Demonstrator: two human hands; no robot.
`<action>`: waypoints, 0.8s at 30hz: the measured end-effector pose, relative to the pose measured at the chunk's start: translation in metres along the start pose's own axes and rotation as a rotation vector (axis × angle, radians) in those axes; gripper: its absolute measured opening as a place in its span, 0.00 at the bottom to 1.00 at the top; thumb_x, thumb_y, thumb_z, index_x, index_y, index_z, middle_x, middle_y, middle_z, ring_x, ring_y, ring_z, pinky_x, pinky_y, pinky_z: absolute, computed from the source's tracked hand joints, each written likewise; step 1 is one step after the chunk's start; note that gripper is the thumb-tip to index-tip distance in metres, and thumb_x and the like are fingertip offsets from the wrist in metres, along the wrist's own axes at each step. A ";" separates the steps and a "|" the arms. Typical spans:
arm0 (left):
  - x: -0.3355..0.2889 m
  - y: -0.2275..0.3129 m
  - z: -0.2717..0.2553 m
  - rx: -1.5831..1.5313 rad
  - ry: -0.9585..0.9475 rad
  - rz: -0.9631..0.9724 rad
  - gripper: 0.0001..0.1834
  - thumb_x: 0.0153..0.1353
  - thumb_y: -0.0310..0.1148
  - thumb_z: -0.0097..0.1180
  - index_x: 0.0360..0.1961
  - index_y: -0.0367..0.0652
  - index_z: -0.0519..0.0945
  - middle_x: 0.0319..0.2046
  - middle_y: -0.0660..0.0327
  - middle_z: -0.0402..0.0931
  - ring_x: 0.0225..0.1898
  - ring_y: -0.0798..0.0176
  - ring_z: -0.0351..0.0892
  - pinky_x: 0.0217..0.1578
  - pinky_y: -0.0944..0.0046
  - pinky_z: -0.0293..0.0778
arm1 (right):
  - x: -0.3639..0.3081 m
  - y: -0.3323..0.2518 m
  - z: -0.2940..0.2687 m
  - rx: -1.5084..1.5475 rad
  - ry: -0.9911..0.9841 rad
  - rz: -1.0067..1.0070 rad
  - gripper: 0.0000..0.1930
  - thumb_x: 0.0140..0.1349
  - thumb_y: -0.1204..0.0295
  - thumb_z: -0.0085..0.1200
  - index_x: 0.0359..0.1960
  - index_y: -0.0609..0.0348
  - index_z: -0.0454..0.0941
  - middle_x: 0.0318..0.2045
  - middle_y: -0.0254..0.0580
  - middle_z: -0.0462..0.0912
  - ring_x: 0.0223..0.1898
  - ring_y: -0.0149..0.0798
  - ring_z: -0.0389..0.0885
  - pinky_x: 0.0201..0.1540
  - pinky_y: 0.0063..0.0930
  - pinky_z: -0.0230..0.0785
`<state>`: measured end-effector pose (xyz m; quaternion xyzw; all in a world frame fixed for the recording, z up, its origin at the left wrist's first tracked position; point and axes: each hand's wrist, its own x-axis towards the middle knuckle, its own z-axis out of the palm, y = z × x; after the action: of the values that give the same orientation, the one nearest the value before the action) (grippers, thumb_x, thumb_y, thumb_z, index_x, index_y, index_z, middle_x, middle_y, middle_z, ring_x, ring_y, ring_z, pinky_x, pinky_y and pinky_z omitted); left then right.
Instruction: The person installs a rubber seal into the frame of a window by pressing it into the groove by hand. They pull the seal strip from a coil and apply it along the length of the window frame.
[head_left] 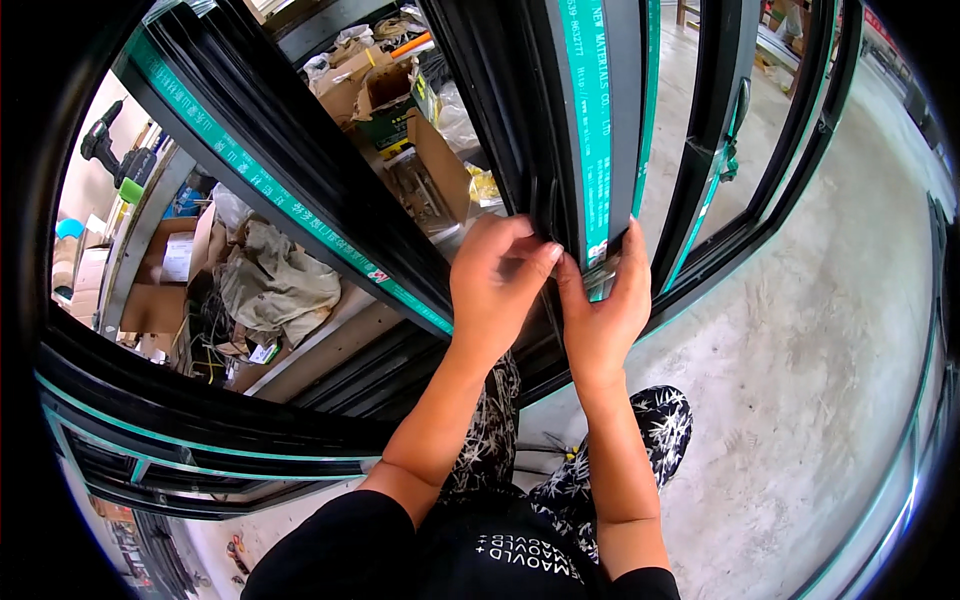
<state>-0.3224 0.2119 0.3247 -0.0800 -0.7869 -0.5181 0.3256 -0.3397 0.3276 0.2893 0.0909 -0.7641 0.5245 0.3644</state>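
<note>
In front of me stands a dark window-frame profile (622, 110) with a green protective film (588, 120) along it. My left hand (497, 285) is closed at the profile's left side, its thumb and curled fingers pinched together by a thin black strip (545, 205). What exactly sits between those fingertips is mostly hidden. My right hand (607, 325) grips the lower part of the profile, with the thumb on the left and the fingers along the right edge. Both thumb tips are close together. A small shiny patch shows above the right palm.
Another filmed black profile (290, 205) slants across the left. Behind it are cardboard boxes (410, 185), a crumpled grey cloth (280, 280) and a cordless drill (115, 150). More black frames (715, 140) stand at right, one with a handle. Concrete floor (800, 330) spreads right.
</note>
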 end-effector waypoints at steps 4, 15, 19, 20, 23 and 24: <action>-0.005 0.006 0.016 -0.014 0.127 0.013 0.10 0.59 0.22 0.67 0.38 0.36 0.76 0.34 0.62 0.70 0.37 0.66 0.73 0.41 0.67 0.70 | 0.001 -0.004 -0.001 -0.012 -0.011 0.011 0.40 0.53 0.72 0.71 0.67 0.70 0.66 0.53 0.59 0.80 0.53 0.59 0.79 0.58 0.45 0.71; -0.007 0.001 0.023 0.039 0.218 0.066 0.13 0.55 0.23 0.67 0.35 0.37 0.73 0.33 0.63 0.64 0.34 0.65 0.64 0.37 0.66 0.64 | 0.000 -0.003 -0.003 -0.011 -0.059 -0.014 0.40 0.57 0.74 0.68 0.69 0.73 0.63 0.53 0.63 0.79 0.53 0.62 0.78 0.58 0.46 0.69; -0.007 -0.003 0.028 0.172 0.246 0.121 0.14 0.53 0.23 0.67 0.38 0.37 0.75 0.34 0.59 0.68 0.32 0.63 0.67 0.34 0.63 0.67 | 0.001 -0.005 -0.001 -0.063 -0.051 -0.004 0.39 0.59 0.73 0.67 0.71 0.70 0.63 0.53 0.57 0.80 0.50 0.53 0.79 0.56 0.37 0.71; -0.007 -0.001 0.029 0.189 0.257 0.124 0.14 0.53 0.23 0.67 0.37 0.38 0.75 0.33 0.59 0.68 0.31 0.62 0.67 0.33 0.62 0.66 | 0.001 -0.005 0.000 -0.082 -0.053 -0.006 0.40 0.58 0.73 0.67 0.71 0.71 0.62 0.54 0.60 0.79 0.52 0.56 0.79 0.57 0.41 0.69; -0.008 -0.003 0.030 0.210 0.283 0.132 0.13 0.52 0.23 0.67 0.35 0.38 0.75 0.32 0.59 0.68 0.30 0.61 0.66 0.33 0.61 0.65 | -0.002 -0.006 0.002 -0.114 -0.041 -0.018 0.42 0.57 0.73 0.68 0.70 0.74 0.60 0.56 0.65 0.78 0.55 0.63 0.77 0.61 0.47 0.67; -0.008 -0.004 0.030 0.212 0.292 0.134 0.13 0.52 0.23 0.67 0.35 0.38 0.74 0.32 0.59 0.68 0.30 0.60 0.66 0.32 0.61 0.65 | -0.003 -0.005 0.003 -0.107 -0.027 -0.024 0.42 0.57 0.73 0.68 0.71 0.74 0.60 0.56 0.64 0.78 0.56 0.62 0.77 0.61 0.47 0.67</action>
<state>-0.3312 0.2380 0.3093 -0.0212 -0.7745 -0.4155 0.4766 -0.3361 0.3216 0.2904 0.0872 -0.7947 0.4773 0.3647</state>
